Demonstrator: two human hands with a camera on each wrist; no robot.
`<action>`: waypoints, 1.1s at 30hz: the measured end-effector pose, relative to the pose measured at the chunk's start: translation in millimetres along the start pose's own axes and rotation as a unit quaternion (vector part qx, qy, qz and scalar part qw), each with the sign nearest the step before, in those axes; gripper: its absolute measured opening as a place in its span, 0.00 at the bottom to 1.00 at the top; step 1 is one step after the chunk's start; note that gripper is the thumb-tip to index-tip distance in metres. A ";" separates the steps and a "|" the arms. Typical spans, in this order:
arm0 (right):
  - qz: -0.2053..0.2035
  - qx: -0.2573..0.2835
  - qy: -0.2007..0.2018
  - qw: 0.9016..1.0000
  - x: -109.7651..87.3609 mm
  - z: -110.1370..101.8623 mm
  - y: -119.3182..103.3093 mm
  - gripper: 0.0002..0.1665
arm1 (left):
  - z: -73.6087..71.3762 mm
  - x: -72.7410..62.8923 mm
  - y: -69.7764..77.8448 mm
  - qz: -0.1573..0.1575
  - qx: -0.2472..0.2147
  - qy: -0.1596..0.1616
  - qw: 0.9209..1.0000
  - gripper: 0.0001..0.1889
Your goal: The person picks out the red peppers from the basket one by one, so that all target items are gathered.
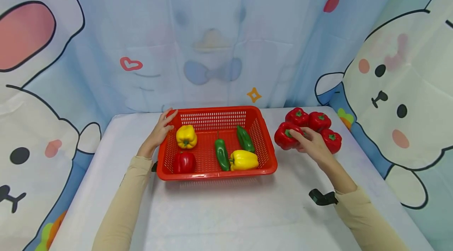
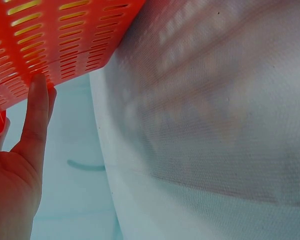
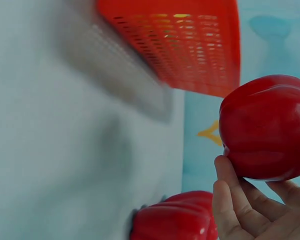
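My left hand [image 1: 161,129] holds the left rim of a red plastic basket [image 1: 216,176], with one finger straight against its slotted outer wall in the left wrist view. Inside the basket lie a yellow bell pepper [image 1: 186,137], a red bell pepper [image 1: 184,163], two green chili peppers [image 1: 221,154] and another yellow bell pepper [image 1: 244,160]. To the right of the basket, my right hand [image 1: 315,146] grips a red bell pepper [image 3: 267,127] by its side, its green stem facing the head camera.
Three more red bell peppers [image 1: 331,141] sit clustered beyond my right hand, near the right edge of the white-covered table [image 1: 226,215]. A blue curtain [image 1: 212,15] with cartoon prints hangs behind the table. Dark wrist cameras [image 1: 323,197] are worn on both wrists.
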State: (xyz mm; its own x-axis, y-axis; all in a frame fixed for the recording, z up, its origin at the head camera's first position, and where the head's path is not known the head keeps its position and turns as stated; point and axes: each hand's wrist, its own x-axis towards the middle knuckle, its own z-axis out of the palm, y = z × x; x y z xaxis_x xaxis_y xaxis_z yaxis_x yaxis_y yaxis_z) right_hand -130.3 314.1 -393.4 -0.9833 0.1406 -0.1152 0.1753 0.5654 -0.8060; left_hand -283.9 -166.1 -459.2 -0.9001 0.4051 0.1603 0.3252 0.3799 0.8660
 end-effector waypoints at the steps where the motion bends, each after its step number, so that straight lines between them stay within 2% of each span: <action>1: 0.001 -0.002 0.000 1.000 -0.5 -0.3 2.2 0.49 | 0.2 -0.2 0.1 0.001 -0.002 0.000 1.000 0.32; 8: 0.027 0.000 -0.010 1.000 -2.5 -2.1 18.8 0.53 | 0.1 -0.4 2.2 -0.007 -0.006 -0.003 1.000 0.32; 20: 0.053 0.005 -0.016 0.998 -2.1 -3.6 41.7 0.56 | -0.2 -0.2 0.7 -0.015 -0.010 -0.005 1.000 0.32; 21: 0.054 0.005 -0.017 0.998 -2.0 -3.8 43.2 0.56 | -0.4 -0.9 2.5 -0.015 -0.013 -0.006 1.000 0.32; 28: 0.054 0.003 -0.014 0.998 -2.0 -4.8 53.6 0.54 | -3.3 -14.6 40.7 -0.019 -0.016 -0.017 1.000 0.31; 33: 0.060 0.002 -0.009 0.998 -3.5 -5.9 60.6 0.52 | -4.1 -16.6 47.8 -0.017 -0.010 -0.019 1.000 0.30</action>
State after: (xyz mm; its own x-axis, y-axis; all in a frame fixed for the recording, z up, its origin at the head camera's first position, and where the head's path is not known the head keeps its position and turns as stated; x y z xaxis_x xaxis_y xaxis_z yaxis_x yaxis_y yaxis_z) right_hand -116.0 352.7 -438.4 -0.9560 0.1923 -0.2214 0.2915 0.5426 -0.7878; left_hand -254.6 -158.1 -418.5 -0.8987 0.4239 0.1127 0.2886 0.3782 0.8796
